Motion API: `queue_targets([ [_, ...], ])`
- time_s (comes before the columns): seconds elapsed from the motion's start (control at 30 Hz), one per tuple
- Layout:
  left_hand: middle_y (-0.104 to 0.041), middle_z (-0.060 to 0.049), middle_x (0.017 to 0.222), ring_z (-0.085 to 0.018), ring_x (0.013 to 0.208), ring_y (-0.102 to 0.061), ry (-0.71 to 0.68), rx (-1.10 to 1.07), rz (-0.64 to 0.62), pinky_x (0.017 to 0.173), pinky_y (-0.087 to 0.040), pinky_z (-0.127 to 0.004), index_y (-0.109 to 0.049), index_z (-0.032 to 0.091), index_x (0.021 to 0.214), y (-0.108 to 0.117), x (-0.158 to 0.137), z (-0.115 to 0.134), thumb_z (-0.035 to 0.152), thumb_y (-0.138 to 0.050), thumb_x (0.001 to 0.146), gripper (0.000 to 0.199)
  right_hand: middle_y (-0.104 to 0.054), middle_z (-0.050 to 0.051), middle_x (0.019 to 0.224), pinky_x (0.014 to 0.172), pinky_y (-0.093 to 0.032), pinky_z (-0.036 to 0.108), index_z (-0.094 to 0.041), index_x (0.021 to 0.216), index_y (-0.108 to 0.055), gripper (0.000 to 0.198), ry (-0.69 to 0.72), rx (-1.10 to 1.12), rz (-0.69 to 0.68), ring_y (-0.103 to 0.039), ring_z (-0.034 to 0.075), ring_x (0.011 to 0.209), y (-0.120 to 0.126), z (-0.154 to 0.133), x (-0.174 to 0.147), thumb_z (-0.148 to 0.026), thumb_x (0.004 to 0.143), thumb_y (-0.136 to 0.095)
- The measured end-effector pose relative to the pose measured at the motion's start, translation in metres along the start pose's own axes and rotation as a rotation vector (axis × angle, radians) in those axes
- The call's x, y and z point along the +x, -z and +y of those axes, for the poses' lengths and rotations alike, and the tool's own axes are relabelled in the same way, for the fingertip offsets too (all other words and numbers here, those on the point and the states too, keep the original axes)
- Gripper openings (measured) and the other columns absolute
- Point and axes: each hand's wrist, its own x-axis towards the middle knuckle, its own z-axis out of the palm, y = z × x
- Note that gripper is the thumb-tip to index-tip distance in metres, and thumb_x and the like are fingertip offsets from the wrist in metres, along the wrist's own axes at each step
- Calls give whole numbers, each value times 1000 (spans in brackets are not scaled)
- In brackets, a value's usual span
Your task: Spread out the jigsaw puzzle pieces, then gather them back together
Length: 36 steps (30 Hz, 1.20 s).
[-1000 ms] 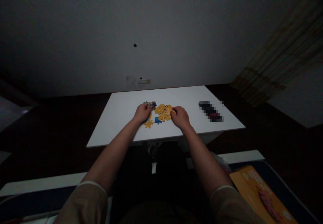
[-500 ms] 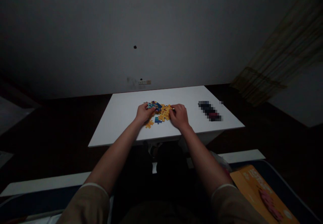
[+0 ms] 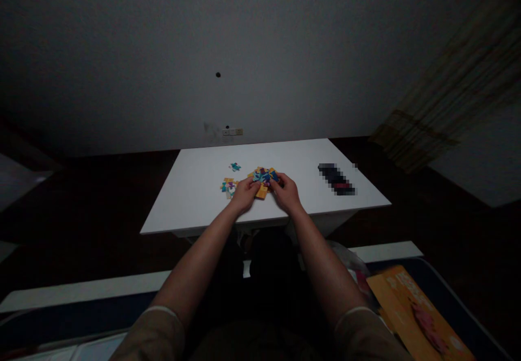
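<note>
We see left hand (image 3: 244,194) and right hand (image 3: 286,191) cupped around puzzle pile (image 3: 264,178) at desk (image 3: 195,187) centre, toward near edge, fingers curled on pieces, probably herding them; firm grip unclear; stray pieces (image 3: 228,187) lie left of pile

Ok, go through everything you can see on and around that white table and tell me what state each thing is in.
left hand: on the table, fingers at the puzzle pile.
right hand: on the table, fingers at the puzzle pile.
puzzle pile: loose, bunched between both hands.
small cluster: lying left of the left hand.
single piece: lying alone, farther back.
white table: level.
orange box: lying flat, lower right.
</note>
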Motion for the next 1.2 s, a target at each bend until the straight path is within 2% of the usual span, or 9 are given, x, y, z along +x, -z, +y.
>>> queue_targets([
  [0.17,-67,-5,74,-15,63,-64,54,-33,22,63,-54,-31,-60,14,91,-5,-8,-7,38,-59,83,26,-68,4,95,76,-51,36,-24,105,-64,32,-23,126,20,-62,22,82,2,-2,-1,-43,81,-59],
  [0.33,-66,-4,72,-14,60,-64,50,7,44,56,-52,-26,-61,15,91,-8,-11,-10,38,-62,82,25,-68,5,93,74,-50,36,-23,101,-64,30,-15,188,27,-62,22,81,2,-7,-2,-44,80,-59],
  [0.57,-67,-4,72,-14,61,-63,34,56,49,57,-52,-26,-62,15,92,-10,-9,-14,37,-62,82,24,-66,4,89,70,-47,34,-24,101,-64,27,46,10,-8,-58,20,74,-1,-6,-2,-41,81,-57],
  [0.9,-68,-5,79,-13,64,-64,14,43,31,62,-54,-28,-61,15,90,-9,-9,-14,33,-54,87,19,-63,5,92,71,-47,34,-23,102,-62,30,44,13,21,-56,20,79,-1,-3,-2,-45,82,-56],
  [1.0,-68,-6,83,-13,65,-64,11,20,41,64,-55,-29,-59,15,102,-10,-5,-13,29,-51,89,20,-63,4,88,69,-47,33,-23,99,-61,28,43,43,31,-55,19,75,-1,-4,-2,-46,83,-56],
  [1.1,-68,-8,89,-14,67,-65,3,-40,99,67,-56,-32,-50,15,120,-8,-1,-3,26,-47,90,32,-62,3,86,67,-46,31,-22,99,-58,27,33,83,85,-55,18,73,-1,-5,-1,-45,85,-54],
  [1.2,-67,-9,96,-16,80,-66,-123,82,156,74,-55,-35,-49,17,123,4,-10,21,29,-45,92,33,-62,4,89,67,-46,31,-22,100,-57,28,20,104,154,-56,18,76,0,-5,-1,-46,86,-52],
])
